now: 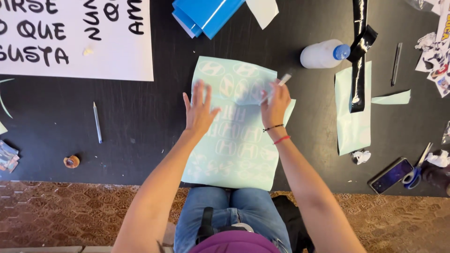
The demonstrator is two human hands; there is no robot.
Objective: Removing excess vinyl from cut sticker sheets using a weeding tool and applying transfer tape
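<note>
A pale mint sheet [234, 154] with several white oval decals lies on the black table [140, 122] in front of me. My left hand [199, 110] presses flat on it, fingers spread, left of centre. My right hand [275, 102] pinches a peeled clear film corner near the sheet's upper right and also holds a thin white tool [284, 79] that points up and to the right.
A white poster [75, 37] with black lettering lies at the top left, blue sheets [206, 14] at the top. A white bottle with a blue cap [323, 54], black vinyl strip [358, 56], mint offcuts [351, 122], phone [391, 174], scissors [415, 173], pen [97, 122] surround.
</note>
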